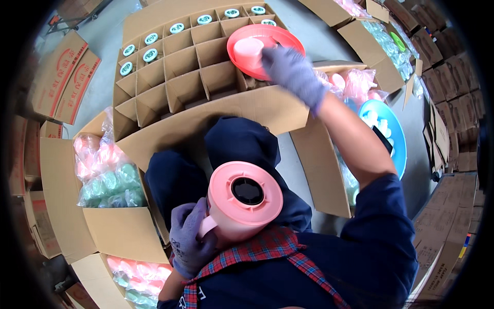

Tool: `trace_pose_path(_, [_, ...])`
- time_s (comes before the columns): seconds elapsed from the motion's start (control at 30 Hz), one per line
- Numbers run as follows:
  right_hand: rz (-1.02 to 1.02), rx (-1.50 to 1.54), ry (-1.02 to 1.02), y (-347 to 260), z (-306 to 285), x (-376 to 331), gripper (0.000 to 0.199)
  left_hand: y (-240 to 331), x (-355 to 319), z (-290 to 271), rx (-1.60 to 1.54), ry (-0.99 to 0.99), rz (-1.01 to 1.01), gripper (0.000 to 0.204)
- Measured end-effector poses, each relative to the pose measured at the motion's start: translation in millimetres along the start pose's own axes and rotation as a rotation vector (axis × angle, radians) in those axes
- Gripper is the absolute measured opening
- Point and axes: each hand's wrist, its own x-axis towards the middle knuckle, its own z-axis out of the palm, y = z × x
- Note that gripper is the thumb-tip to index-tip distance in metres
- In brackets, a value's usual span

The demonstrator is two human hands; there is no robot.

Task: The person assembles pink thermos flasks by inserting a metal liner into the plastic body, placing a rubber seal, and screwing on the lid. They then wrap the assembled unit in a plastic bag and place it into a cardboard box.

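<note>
My left hand grips the handle of a pink jug, which rests in my lap against the plaid apron. The jug's wide round end faces up, with a black circle at its centre. Ahead and to the right, my gloved right hand reaches over a red round basin. Its fingertips are beside a light pink cup in that basin; they are partly hidden, so I cannot tell whether they hold anything. The basin sits on the right part of a divided cardboard box.
Several green-topped items stand in the box's far and left cells. Open cartons with bagged pink and green parts flank me. A blue basin with white pieces and a dark flat object lies right. Cartons are stacked far right.
</note>
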Motion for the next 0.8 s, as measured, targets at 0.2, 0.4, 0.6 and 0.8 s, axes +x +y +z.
trace_pose_path(0.2, [-0.036,-0.505,-0.314,70,68,69,0.025,-24,11,3,-0.45,-0.067,-0.184,0.048])
trace_pose_path(0.4, [-0.099,-0.425,-0.265,94,80,66,0.022,-47,38,5,-0.53,-0.216,-0.197,0.048])
trace_pose_path(0.6, [0.459,0.228,0.133,86,50,65,0.015,-62,41,11,-0.643,-0.314,-0.256,0.053])
trace_pose_path(0.8, [-0.195,0.764,0.014,16,-27,-38,0.026,-80,53,19,-0.924,-0.505,-0.246,0.044])
